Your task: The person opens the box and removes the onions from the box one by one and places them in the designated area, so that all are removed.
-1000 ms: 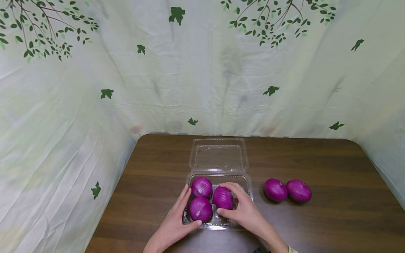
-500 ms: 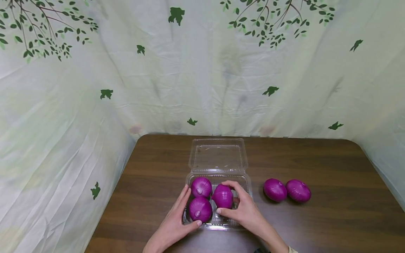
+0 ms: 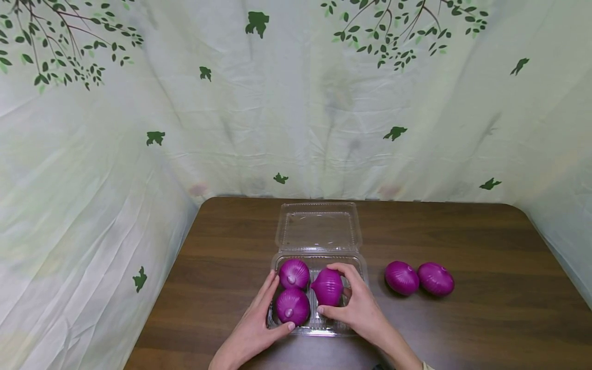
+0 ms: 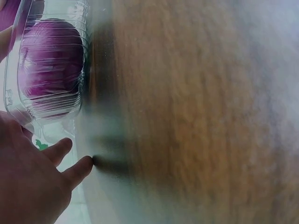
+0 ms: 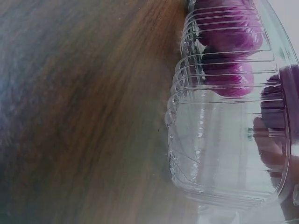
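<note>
A clear plastic clamshell container lies on the table with its lid folded back. In its left half sit two red onions, a far one and a near one. My left hand rests at the container's left side, fingers fairly straight along the rim and thumb by the near onion. My right hand holds a third red onion between thumb and fingers over the right half. In the right wrist view this onion is at rim height, above the container floor. Its pointed end faces left.
Two more red onions, one beside the other, lie on the brown wooden table to the right. The container's lid reaches toward the back edge. A leaf-printed cloth hangs behind.
The onion in my right hand has turned, bringing its pointed end round to the left. The right hand has shifted very slightly to the right; the left hand has stayed in place.
</note>
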The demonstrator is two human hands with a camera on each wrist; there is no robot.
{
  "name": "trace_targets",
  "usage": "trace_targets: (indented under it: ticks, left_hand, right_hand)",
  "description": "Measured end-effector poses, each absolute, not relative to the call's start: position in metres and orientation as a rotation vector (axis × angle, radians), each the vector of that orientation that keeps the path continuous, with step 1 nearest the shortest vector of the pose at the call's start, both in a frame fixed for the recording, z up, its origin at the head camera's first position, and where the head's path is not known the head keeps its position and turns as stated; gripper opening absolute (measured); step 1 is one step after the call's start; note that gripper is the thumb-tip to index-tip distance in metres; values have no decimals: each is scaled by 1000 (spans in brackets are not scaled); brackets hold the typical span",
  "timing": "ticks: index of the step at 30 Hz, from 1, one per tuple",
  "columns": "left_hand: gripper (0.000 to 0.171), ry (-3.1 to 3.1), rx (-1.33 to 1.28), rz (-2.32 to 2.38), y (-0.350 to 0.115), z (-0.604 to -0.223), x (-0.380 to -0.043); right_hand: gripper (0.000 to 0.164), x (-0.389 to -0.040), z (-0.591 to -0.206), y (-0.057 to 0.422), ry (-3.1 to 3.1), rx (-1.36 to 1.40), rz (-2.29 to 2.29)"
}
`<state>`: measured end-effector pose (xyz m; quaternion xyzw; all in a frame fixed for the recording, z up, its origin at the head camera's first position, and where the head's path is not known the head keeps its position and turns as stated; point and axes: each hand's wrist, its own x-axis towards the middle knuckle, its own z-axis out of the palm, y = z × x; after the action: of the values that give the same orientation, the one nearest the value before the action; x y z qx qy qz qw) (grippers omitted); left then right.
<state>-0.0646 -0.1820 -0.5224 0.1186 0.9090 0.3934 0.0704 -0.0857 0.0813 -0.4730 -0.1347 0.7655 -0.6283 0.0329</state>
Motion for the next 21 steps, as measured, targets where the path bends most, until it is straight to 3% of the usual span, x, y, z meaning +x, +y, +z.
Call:
trace_targets:
  ticks: [12, 21]
  left_hand:
    - [101, 2741, 363, 1205, -182, -523, -64]
    - [101, 2740, 363, 1188, -182, -523, -65]
  right_hand:
    - [83, -87, -497, 90, 2528, -387, -1825]
    - [85, -85, -496, 96, 2180, -345, -2046]
